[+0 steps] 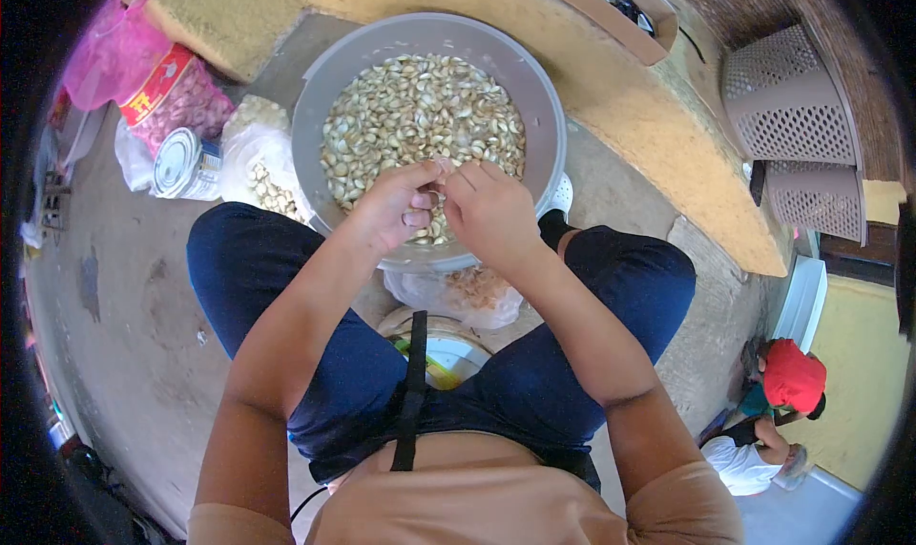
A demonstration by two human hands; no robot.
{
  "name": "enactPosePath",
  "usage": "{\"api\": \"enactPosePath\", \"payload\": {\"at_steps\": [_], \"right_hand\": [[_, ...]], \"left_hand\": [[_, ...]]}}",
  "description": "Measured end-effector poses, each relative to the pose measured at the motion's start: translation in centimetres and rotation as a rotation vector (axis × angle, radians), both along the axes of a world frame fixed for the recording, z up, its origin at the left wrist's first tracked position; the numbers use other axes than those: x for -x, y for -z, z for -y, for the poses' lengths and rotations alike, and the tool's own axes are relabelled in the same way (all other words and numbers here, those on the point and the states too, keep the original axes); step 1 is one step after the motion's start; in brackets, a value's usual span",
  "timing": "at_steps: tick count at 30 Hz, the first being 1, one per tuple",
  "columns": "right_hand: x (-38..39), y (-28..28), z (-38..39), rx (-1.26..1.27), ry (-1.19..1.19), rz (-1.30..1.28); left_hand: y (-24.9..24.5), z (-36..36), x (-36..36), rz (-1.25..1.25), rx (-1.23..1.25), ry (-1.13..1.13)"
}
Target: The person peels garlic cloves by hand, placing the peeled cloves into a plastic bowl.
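Note:
A large grey tub (310, 163) in front of me holds a mass of whitish, brown-edged garlic cloves (425, 106). Over its near side my left hand (396, 201) and my right hand (491, 211) meet, fingertips pinched together. Between them is a small pale garlic clove (444, 166), partly covered by the fingers. Below the tub's near rim lies a clear plastic bag (453, 297) with light brown, papery skins.
Left of the tub stand a white plastic bag of cloves (272, 187), a tin can (186, 163) and a pink mesh sack (186, 106). A yellow ledge (649, 154) carries a cardboard box (620, 15). Grey perforated baskets (792, 96) and two people (792, 378) are at right.

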State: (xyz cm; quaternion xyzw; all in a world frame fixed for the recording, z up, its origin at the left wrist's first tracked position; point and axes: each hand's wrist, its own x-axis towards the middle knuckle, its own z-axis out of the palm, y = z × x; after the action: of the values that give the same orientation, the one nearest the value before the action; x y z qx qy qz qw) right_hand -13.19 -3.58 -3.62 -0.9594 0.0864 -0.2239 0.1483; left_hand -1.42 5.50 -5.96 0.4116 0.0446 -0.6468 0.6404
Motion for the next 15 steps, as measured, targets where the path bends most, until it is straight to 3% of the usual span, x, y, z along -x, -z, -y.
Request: {"api": "enactPosePath", "payload": {"at_steps": [12,15], "right_hand": [[-0.5,0.9,-0.7,-0.026,0.028,0.027],[-0.2,0.7,0.3,-0.208,0.110,-0.070]], "left_hand": [[0.0,0.1,0.2,0.087,-0.058,-0.066],[-0.1,0.2,0.0,0.187,-0.023,-0.056]]}}
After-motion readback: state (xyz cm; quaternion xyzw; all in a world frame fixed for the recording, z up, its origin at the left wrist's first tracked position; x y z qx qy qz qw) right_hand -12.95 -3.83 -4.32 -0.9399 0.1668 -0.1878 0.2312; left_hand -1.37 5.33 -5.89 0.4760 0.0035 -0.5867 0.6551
